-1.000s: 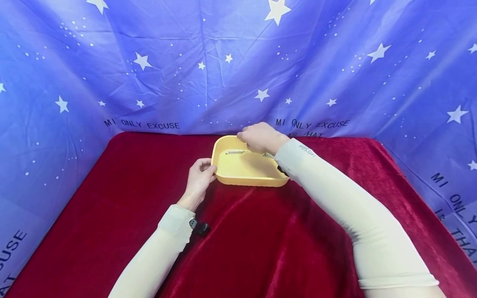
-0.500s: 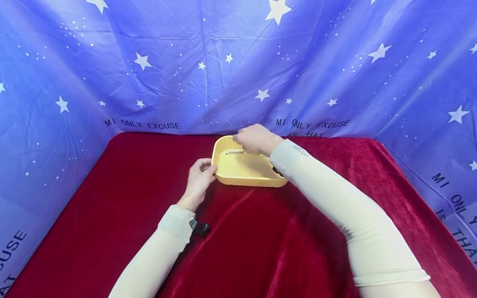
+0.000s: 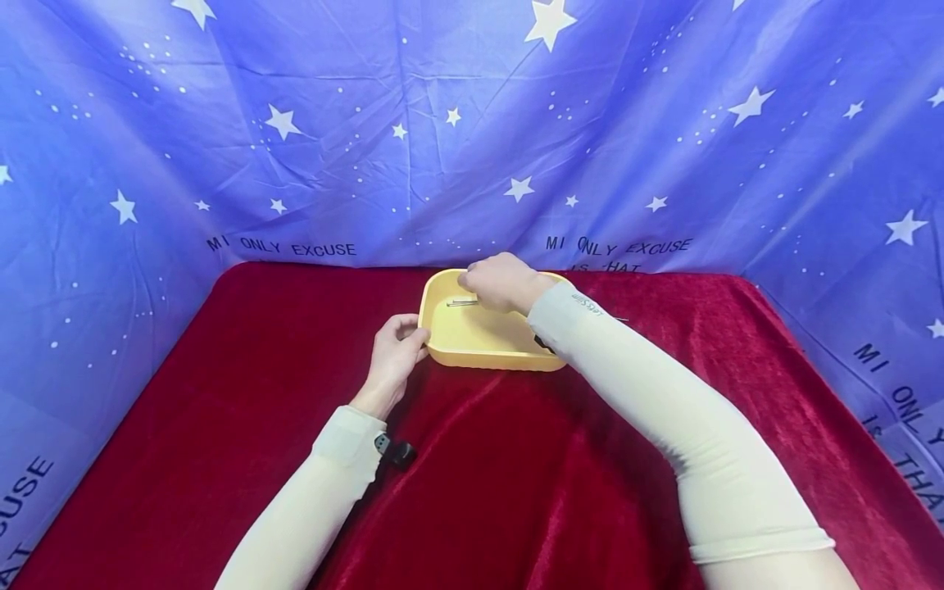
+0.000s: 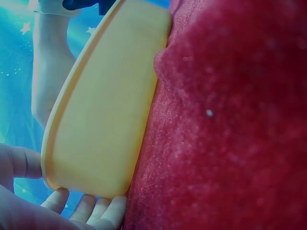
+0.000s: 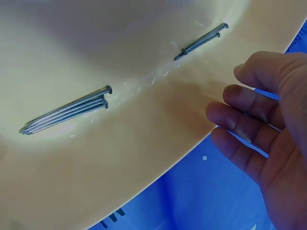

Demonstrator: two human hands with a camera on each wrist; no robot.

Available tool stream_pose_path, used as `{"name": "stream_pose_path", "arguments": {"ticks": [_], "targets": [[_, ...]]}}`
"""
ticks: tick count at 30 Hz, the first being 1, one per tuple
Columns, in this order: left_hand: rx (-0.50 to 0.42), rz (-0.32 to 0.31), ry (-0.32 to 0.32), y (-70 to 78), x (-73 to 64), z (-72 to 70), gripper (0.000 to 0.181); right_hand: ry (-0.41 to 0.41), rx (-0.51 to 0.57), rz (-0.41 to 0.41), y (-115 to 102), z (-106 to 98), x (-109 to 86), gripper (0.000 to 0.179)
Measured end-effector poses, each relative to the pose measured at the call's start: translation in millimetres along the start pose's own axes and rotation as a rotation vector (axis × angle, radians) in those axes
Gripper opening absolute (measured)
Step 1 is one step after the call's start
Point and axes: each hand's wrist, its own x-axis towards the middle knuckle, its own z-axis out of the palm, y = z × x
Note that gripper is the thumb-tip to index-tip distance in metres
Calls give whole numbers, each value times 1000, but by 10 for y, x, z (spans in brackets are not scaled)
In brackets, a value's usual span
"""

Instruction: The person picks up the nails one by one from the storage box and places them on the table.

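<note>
A shallow yellow tray [image 3: 497, 360] stands on the red cloth. My left hand [image 3: 394, 352] grips its left end, with the thumb near the rim and the fingers [image 4: 84, 209] against the outer wall. My right hand [image 3: 505, 281] is over the far side of the tray, its fingers loosely bent and holding nothing. In the right wrist view a pair of steel nails [image 5: 201, 42] lies on the tray floor near the fingertips. A bunch of several nails [image 5: 67, 111] lies farther off, hidden behind the right hand and wrist in the head view.
A thin metallic piece [image 3: 622, 318] peeks out past the right sleeve, to the right of the tray. Red velvet cloth [image 3: 472, 492] covers the table. A blue starry curtain [image 3: 413, 123] hangs close behind the tray and along both sides.
My right hand has shifted left and slightly nearer over the tray, and its sleeve has uncovered the thin metallic piece. The left hand and the tray have stayed put.
</note>
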Motion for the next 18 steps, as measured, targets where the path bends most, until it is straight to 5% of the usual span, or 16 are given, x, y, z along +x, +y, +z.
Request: {"name": "stream_pose_path", "arguments": {"ticks": [18], "targets": [[-5, 13, 12, -16, 6, 14, 35, -29, -22, -4, -10, 114, 129, 14]]}}
